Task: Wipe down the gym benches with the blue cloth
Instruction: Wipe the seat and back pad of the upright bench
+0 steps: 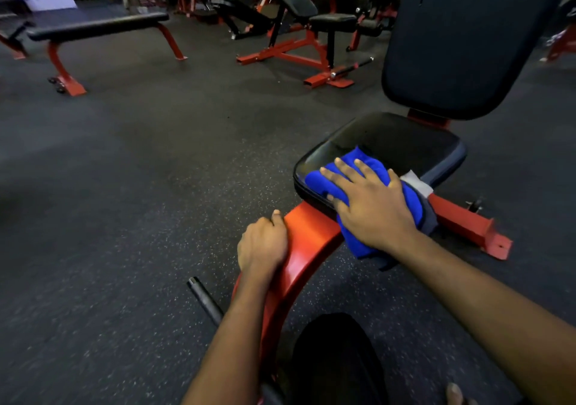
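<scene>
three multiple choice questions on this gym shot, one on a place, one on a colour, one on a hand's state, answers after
1. Where does the blue cloth lie?
A) on the floor
B) on the front of the seat pad
C) on the backrest

2. What colour is the curved frame that the left hand rests on?
A) red
B) yellow
C) white

3. How is the right hand?
A) curled in a fist, holding nothing
B) hanging clear of the cloth
C) laid flat, fingers spread, pressing the cloth

Answers:
1 B, the cloth covers the black pad's near corner.
2 A, the metal beside the hand is plainly red.
3 C, straight fingers lie on top of the cloth.
</scene>
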### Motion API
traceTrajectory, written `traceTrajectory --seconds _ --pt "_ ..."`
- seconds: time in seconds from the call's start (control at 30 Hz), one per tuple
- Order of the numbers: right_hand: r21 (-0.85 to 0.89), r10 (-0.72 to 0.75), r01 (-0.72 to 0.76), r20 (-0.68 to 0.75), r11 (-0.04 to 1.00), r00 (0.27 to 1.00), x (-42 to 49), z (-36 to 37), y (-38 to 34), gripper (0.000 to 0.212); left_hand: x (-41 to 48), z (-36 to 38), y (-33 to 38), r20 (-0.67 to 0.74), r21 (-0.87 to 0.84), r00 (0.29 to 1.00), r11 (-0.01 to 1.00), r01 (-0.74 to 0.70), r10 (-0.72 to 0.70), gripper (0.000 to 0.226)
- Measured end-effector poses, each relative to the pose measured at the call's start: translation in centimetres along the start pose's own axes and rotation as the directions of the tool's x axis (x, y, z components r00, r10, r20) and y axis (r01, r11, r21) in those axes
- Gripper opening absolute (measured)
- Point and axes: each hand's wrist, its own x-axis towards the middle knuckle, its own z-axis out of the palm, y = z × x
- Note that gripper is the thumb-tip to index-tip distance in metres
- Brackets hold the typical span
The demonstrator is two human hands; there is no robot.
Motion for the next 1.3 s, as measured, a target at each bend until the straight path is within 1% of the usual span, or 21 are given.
traceTrajectory --seconds 0.1,0.23,0.3,0.37,0.4,0.47,0.57,0.63,0.73,0.8,0.83,0.9,0.93,0.97,1.03,1.1,1.13,1.17,1.23,1.27,1.3 --pt "0.048 0.056 -0.057 0.033 0.997 0.998 1.0 0.2 0.4 0.051 0.1 -0.1 -0.1 -0.013 0.017 1.000 1.000 0.006 -0.006 0.061" --pt "0.102 0.089 -0.109 0.185 0.989 0.979 5.0 -0.7 0.6 0.050 -0.1 0.0 0.2 -0.008 0.011 1.000 1.000 0.024 -0.024 0.061" --pt "0.116 0.105 -0.122 0.143 0.986 0.984 3.8 -0.6 0.6 0.051 -0.2 -0.1 0.5 0.000 -0.005 0.999 0.999 0.043 -0.043 0.057" --pt "0.090 0.092 -0.094 0.029 0.991 0.995 1.2 0.0 0.4 0.052 0.2 -0.4 1.0 -0.005 -0.020 0.999 0.998 0.054 -0.054 0.053" --pt "0.078 0.074 -0.074 0.004 0.994 0.997 0.5 0.1 0.5 0.052 0.4 -0.6 1.5 -0.011 -0.034 0.998 0.998 0.058 -0.059 0.051" --pt "0.119 0.071 -0.075 0.036 0.990 0.997 1.4 0.1 1.5 0.050 0.9 -0.7 2.8 0.010 -0.048 0.999 0.998 0.047 -0.047 0.051" --pt "0.166 0.148 -0.173 0.153 0.971 0.977 4.8 -0.3 2.5 0.049 1.3 -0.3 4.3 0.090 0.002 0.996 1.000 0.009 -0.009 0.053" --pt "0.163 0.181 -0.200 0.126 0.966 0.975 4.5 0.0 2.2 0.050 1.5 -0.1 4.3 0.105 0.042 0.994 0.999 0.007 -0.012 0.056" --pt "0.128 0.116 -0.114 -0.010 0.985 0.993 1.1 0.7 2.3 0.049 1.7 0.1 4.0 0.095 0.056 0.995 0.998 0.007 -0.012 0.057" --pt "0.173 0.082 -0.081 0.002 0.982 0.997 1.0 0.4 3.6 0.047 1.7 0.1 4.1 0.096 0.064 0.995 0.998 -0.007 0.001 0.057" --pt "0.198 0.104 -0.107 0.025 0.974 0.994 2.0 0.2 4.2 0.046 1.6 0.2 4.1 0.087 0.064 0.996 0.998 -0.011 0.006 0.057" --pt "0.226 0.230 -0.243 0.082 0.943 0.970 3.9 -0.2 4.4 0.045 1.5 0.2 4.0 0.076 0.075 0.997 0.997 -0.014 0.008 0.057" --pt "0.215 0.284 -0.295 0.083 0.931 0.955 4.3 -0.1 4.1 0.046 1.5 0.1 3.9 0.075 0.077 0.997 0.997 -0.014 0.008 0.057" --pt "0.191 0.300 -0.305 0.055 0.933 0.952 3.9 0.0 3.7 0.046 1.5 0.1 3.9 0.072 0.073 0.997 0.997 -0.014 0.009 0.057" --pt "0.184 0.264 -0.256 -0.019 0.949 0.964 1.9 0.6 3.5 0.045 1.5 0.2 3.8 0.068 0.074 0.998 0.997 -0.015 0.010 0.057" --pt "0.238 0.207 -0.196 -0.020 0.951 0.978 0.6 0.6 4.6 0.044 1.4 0.2 3.9 0.065 0.081 0.998 0.997 -0.020 0.015 0.057" --pt "0.252 0.205 -0.197 -0.007 0.948 0.979 1.0 0.5 5.3 0.044 1.3 0.2 3.8 0.069 0.084 0.997 0.996 -0.023 0.018 0.057" --pt "0.255 0.239 -0.233 0.009 0.938 0.971 1.9 0.3 5.9 0.044 1.3 0.2 3.8 0.069 0.084 0.997 0.996 -0.025 0.019 0.057" --pt "0.258 0.364 -0.360 0.034 0.897 0.931 3.4 0.2 5.9 0.044 1.3 0.3 3.8 0.064 0.084 0.998 0.996 -0.026 0.021 0.057" --pt "0.249 0.398 -0.391 0.026 0.886 0.917 3.5 0.4 5.5 0.044 1.3 0.3 3.8 0.063 0.082 0.998 0.996 -0.024 0.018 0.057" --pt "0.235 0.381 -0.371 0.004 0.898 0.925 3.3 0.6 5.3 0.044 1.4 0.4 3.9 0.059 0.076 0.998 0.997 -0.020 0.015 0.056"
